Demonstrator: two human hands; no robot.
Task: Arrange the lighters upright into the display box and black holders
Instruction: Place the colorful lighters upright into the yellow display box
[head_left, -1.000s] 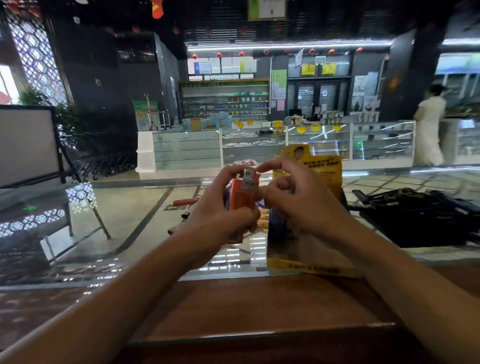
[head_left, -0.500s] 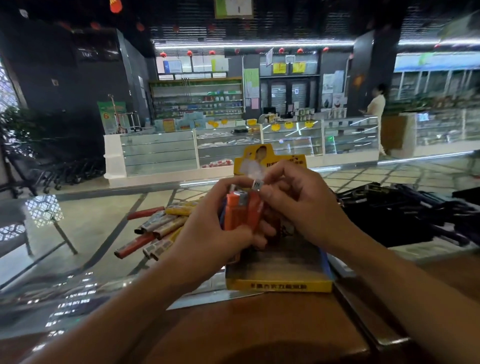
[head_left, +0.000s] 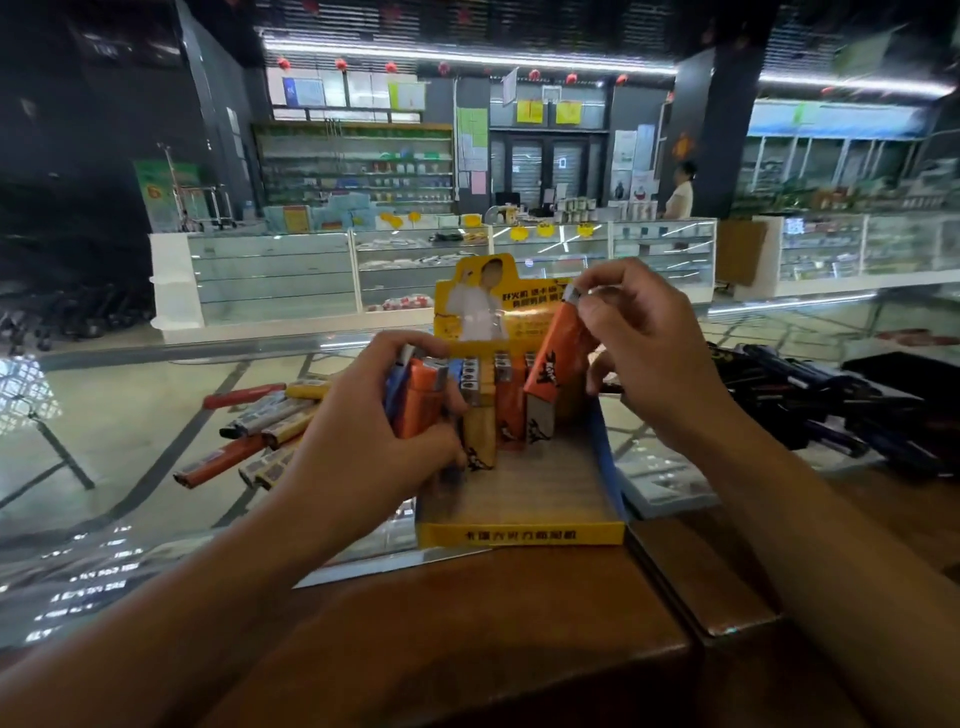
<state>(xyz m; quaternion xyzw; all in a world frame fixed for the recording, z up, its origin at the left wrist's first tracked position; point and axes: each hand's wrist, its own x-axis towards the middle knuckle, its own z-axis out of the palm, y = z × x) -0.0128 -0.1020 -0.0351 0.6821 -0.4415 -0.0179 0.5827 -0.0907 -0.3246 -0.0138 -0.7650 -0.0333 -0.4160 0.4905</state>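
Dim shop, ceiling strip glare, blurred wide-angle edges.

I have two hands in view: my left hand (head_left: 384, 441) grips a bundle of lighters (head_left: 418, 397), at least three, exact number not determinable. My right hand (head_left: 641, 343) pinches one orange lighter (head_left: 553, 361). One yellow display box (head_left: 519, 532) holds roughly five upright lighters (head_left: 506, 405). Loose lighters (head_left: 249, 436) on the glass: about eight. The black holders (head_left: 810, 400) form an uncountable pile.
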